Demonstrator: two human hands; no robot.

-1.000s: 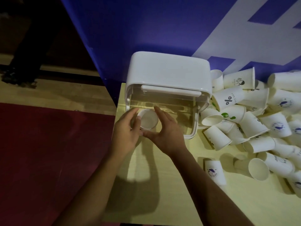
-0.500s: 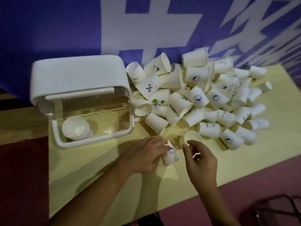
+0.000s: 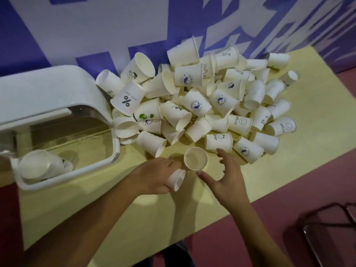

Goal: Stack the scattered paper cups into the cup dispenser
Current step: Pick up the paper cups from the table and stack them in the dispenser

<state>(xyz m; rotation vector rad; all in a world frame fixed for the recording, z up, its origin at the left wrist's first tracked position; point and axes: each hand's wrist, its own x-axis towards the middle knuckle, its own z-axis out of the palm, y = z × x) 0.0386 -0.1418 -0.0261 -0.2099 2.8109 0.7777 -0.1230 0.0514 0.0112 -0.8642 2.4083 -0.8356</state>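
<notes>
— Where were the cups?
— Most lay in a loose heap (image 3: 202, 97) across the centre and upper right of the frame, on a pale yellow table (image 3: 134, 218) against a blue-and-white banner (image 3: 86, 26). They were thin white paper, tapered, with rolled rims. Some carried small printed logos or "HELLO".
— And the dispenser (image 3: 48, 93)?
— At the left: a smooth white plastic box with rounded corners and a clear front. A few nested cups (image 3: 42, 166) lay in its lower left corner.
— The hands?
— At lower centre, the left hand (image 3: 154, 176) curled round a sideways cup (image 3: 176, 179). The right hand (image 3: 225, 178) was spread, fingers apart, just beside an open-mouthed cup (image 3: 195, 158). Whether it touched, I couldn't tell.
</notes>
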